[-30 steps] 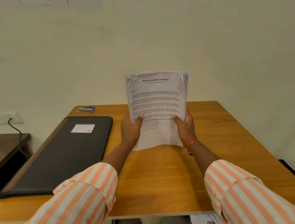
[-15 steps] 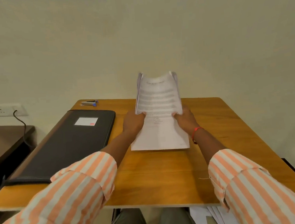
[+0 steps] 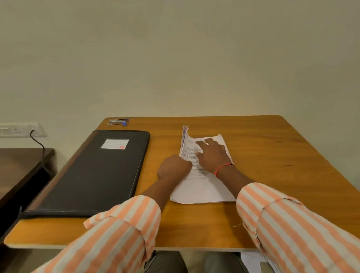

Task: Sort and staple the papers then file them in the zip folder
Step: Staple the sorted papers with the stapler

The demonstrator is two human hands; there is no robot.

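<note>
Wooden table [image 3: 262, 151] carries the papers [image 3: 202, 188], lying just right of the zip folder [image 3: 95, 171]. Squaring the curled far edges should come before stapling. Right hand [image 3: 213, 155] presses flat, fingers spread; left hand [image 3: 174, 166] pinches the stack's left edge, fingers curled.

The head-worn camera is looking forward and down from close above the desk [image 3: 265, 194], facing the wall [image 3: 168, 51].

printed lines on the papers [image 3: 200, 190] too blurred to read, folder label [image 3: 115, 144] illegible
</note>
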